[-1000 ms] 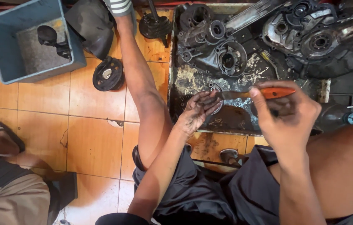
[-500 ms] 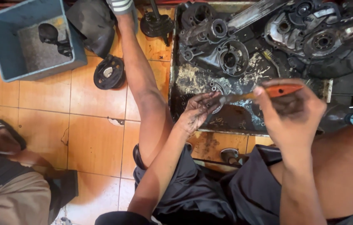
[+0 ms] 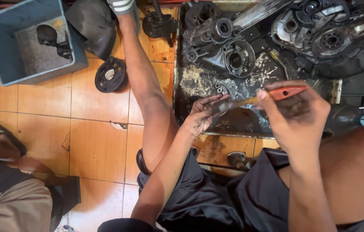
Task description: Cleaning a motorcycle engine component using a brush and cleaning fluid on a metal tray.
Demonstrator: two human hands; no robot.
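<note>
Since the earlier frame the orange-handled brush (image 3: 276, 95) has tilted, bristles nearer the left hand (image 3: 201, 115). Right hand (image 3: 295, 114) pinches its handle, centre-right; left fingers curl around a small greasy part, hardly visible. Oily metal tray (image 3: 199, 81) holds engine casings (image 3: 323, 36), uncleaned. Blue plastic bin (image 3: 1, 47) upper left; no labels visible.

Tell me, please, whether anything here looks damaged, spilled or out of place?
Yes: one orange floor tile is chipped at its edge left of the person's leg, and the metal tray of engine parts is smeared with dark grease. The left hand is grimy too.
</note>
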